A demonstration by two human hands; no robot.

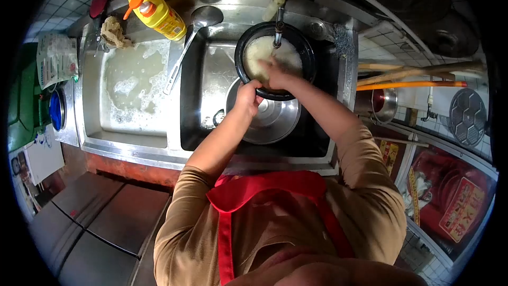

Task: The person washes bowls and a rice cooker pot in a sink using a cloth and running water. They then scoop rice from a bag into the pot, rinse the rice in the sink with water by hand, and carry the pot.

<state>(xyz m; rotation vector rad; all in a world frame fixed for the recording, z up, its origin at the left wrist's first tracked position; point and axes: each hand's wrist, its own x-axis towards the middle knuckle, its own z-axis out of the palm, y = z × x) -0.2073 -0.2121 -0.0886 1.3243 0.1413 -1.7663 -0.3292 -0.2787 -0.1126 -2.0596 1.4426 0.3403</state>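
Observation:
A round black basin sits under the tap in the right-hand sink bowl, with white grains that look like rice in it. My left hand is closed on the basin's near left rim. Inside the basin, my right hand reaches into the white grains with its fingers apart; their tips are blurred and partly hidden. Right above the grains hangs the metal tap. Beneath the basin, a wide metal bowl or lid lies in the sink, partly covered by the basin and my left hand.
The left sink bowl holds cloudy, foamy water. A metal ladle lies across the divider, beside a yellow pump bottle. A tan cloth rests on the back ledge. Wooden and orange poles stick out at the right.

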